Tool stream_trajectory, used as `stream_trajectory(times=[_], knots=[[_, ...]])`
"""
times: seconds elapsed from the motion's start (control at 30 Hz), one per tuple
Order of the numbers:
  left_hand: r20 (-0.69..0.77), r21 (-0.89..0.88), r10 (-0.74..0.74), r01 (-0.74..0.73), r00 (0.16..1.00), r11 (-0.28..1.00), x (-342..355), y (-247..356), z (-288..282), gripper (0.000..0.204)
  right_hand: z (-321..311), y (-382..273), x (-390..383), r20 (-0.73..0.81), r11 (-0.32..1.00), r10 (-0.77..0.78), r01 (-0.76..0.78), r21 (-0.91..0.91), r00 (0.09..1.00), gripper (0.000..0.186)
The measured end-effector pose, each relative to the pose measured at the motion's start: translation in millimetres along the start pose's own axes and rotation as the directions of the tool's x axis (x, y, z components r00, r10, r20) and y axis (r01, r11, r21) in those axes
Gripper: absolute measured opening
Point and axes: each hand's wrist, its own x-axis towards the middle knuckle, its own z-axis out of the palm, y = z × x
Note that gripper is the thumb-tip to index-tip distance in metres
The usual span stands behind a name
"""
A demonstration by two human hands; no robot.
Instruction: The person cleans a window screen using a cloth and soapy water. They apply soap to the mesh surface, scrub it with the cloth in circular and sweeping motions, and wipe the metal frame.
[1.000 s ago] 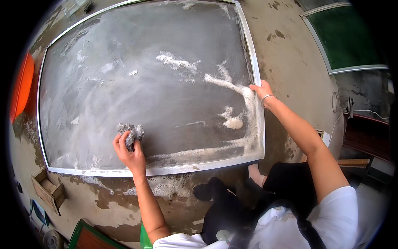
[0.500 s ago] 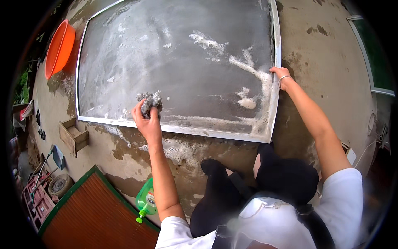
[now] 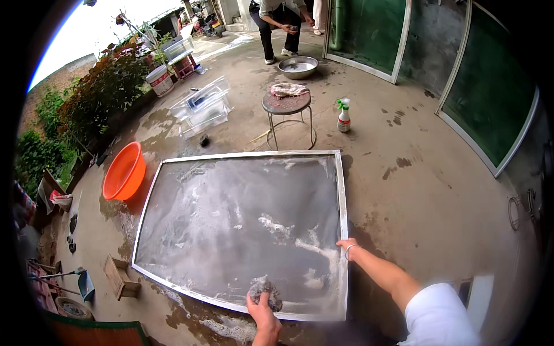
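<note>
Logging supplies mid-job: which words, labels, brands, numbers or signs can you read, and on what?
No text is legible.
Spray bottle: label, too small and blurred to read.
White bucket: printing, too small to read.
Framed panel: no lettering visible.

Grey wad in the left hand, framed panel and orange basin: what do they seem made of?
Grey wad: metal wool or fibre, perhaps, by its ragged tangle.
Panel frame: probably metal, pale, smooth, narrow strips.
Panel surface: dull grey, possibly mesh; foam partly hides it.
Orange basin: likely plastic, smooth, evenly coloured.
</note>
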Motion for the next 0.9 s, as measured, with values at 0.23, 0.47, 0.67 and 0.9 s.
stream_trajectory(times=[0.23, 0.47, 0.67, 0.9], knots=[[0.123, 0.192, 0.006, -0.030, 0.992, 0.981, -2, 7, 20, 0.038, -10, -20, -15, 0.054, 0.993, 0.016, -0.022, 0.112, 0.998, 0.037], [0.224, 0.206, -0.050, 0.003, 0.973, 0.979, 27, -22, 0, 0.034, -15, -43, -41, 0.107, 0.987, 0.099, -0.111, 0.112, 0.989, 0.049], [0.196, 0.109, -0.122, 0.102, 0.973, 0.989, 77, -41, -8, 0.041, -22, -39, -46, -0.095, 0.959, -0.063, 0.034, -0.280, 0.993, 0.057], [0.139, 0.133, -0.144, 0.126, 0.980, 0.983, 123, -43, -27, 0.047, -27, -8, -28, -0.145, 0.949, -0.076, 0.027, -0.313, 0.986, 0.040]])
